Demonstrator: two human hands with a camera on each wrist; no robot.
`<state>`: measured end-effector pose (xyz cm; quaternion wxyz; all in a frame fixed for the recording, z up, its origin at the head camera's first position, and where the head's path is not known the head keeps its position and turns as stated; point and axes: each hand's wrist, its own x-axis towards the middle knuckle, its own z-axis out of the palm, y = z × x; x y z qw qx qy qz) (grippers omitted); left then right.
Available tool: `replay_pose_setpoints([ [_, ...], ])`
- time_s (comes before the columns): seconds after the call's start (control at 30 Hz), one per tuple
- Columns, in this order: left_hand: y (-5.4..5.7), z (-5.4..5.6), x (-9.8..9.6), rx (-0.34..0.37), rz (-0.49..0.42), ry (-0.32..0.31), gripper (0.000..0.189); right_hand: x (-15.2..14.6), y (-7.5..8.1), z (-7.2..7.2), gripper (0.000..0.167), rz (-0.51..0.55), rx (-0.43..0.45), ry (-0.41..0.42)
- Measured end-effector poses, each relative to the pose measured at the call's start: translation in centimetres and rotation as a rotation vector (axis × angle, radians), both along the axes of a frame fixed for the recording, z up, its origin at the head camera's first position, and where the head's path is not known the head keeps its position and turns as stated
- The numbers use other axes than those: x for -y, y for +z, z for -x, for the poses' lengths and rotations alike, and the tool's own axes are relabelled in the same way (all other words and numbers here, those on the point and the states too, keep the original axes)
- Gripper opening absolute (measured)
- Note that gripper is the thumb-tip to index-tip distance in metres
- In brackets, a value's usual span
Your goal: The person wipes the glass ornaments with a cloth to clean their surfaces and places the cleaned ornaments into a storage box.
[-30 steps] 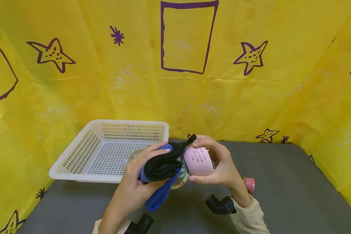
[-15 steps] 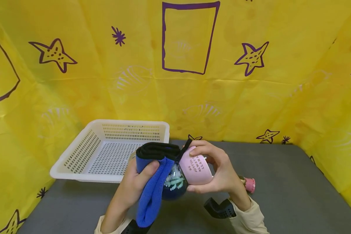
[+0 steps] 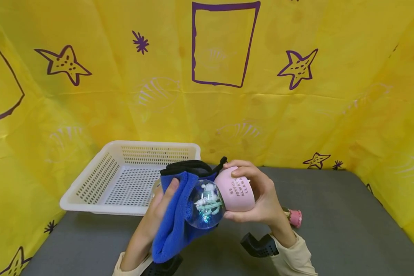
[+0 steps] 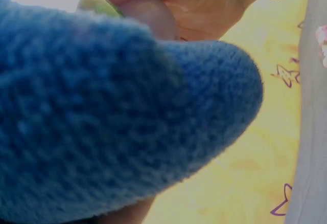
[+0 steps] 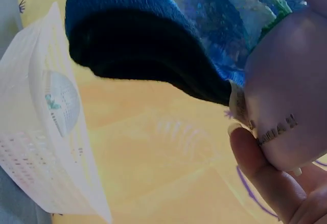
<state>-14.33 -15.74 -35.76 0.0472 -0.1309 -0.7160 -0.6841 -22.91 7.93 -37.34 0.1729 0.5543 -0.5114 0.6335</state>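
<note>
My right hand [image 3: 263, 193] grips the pink base [image 3: 235, 193] of a snow globe [image 3: 204, 214], which lies on its side with the glass ball to the left. White and green figures and glitter show inside the ball. In my left hand [image 3: 155, 214] is a folded blue cloth [image 3: 174, 220] with a black edge, thumb on top and the other fingers hidden. The cloth lies against the ball's left side and behind it. From the left wrist view, the blue cloth [image 4: 102, 116] covers most of the globe. Lettering on the pink base [image 5: 294, 101] shows in the right wrist view.
A white plastic basket [image 3: 86, 208] with slotted walls stands at the back left of the grey table [image 3: 338, 222]. By its right side is a round clear object [image 5: 64, 104]. A pink rose-like item [image 3: 295, 218] lies behind my right forearm. Yellow printed sheeting [image 3: 210, 111] encloses the table.
My left hand has turned the cloth so that its blue side faces up, and it has shifted along the ball. The glass ball now shows more fully. The right hand has tilted the globe slightly.
</note>
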Motion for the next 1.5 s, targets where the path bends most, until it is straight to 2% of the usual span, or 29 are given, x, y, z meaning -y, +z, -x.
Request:
replay_pose_setpoints([
  [0.07, 0.1, 0.0, 0.1, 0.059, 0.03, 0.022, 0.044, 0.1, 0.0, -0.1, 0.068, 0.008, 0.004, -0.017],
  [0.2, 0.2, 0.0, 0.3, 0.127, 0.082, 0.058, 0.05, 0.2, -0.1, -0.2, 0.069, 0.035, 0.003, -0.051],
  [0.33, 0.2, -0.2, 0.3, 0.193, 0.073, 0.039, 0.053, 0.0, 0.0, 0.1, 0.07, 0.066, -0.001, -0.093],
  [0.4, 0.1, -0.2, 0.2, 0.187, 0.053, 0.0, 0.054, -0.1, 0.0, 0.2, 0.069, 0.078, 0.008, -0.121],
  [0.47, 0.0, 0.0, 0.1, 0.113, 0.038, -0.055, 0.051, -0.1, 0.0, 0.4, 0.068, 0.093, 0.024, -0.146],
  [0.57, -0.3, 0.6, -0.3, -0.061, 0.019, -0.148, 0.042, -0.2, -0.1, 0.7, 0.066, 0.113, 0.064, -0.191],
  [0.63, -0.5, 0.8, -0.7, -0.145, 0.021, -0.17, 0.039, -0.1, -0.2, 0.7, 0.066, 0.128, 0.09, -0.216],
  [0.7, -0.6, 1.0, -1.1, -0.182, 0.031, -0.159, 0.046, 0.0, -0.3, 0.7, 0.067, 0.14, 0.116, -0.234],
  [0.9, -0.5, 1.1, -2.3, -0.21, 0.01, -0.093, 0.085, 0.3, -0.2, 0.3, 0.067, 0.16, 0.2, -0.235],
  [1.03, -0.7, 1.0, -3.2, -0.278, 0.012, -0.003, 0.101, 0.3, 0.0, -0.1, 0.069, 0.127, 0.27, -0.231],
  [1.13, -1.2, 1.0, -3.6, -0.328, 0.054, 0.09, 0.108, 0.3, 0.1, -0.4, 0.072, 0.072, 0.324, -0.25],
  [1.27, -1.7, 1.3, -3.8, -0.435, 0.133, 0.19, 0.112, 0.3, 0.1, -0.6, 0.068, 0.025, 0.395, -0.266],
  [1.37, -2.1, 1.5, -3.7, -0.545, 0.208, 0.269, 0.104, 0.4, 0.0, -0.6, 0.063, 0.022, 0.428, -0.259],
  [1.5, -2.3, 1.7, -3.4, -0.652, 0.28, 0.333, 0.097, 0.4, 0.0, -0.6, 0.058, 0.017, 0.45, -0.212],
])
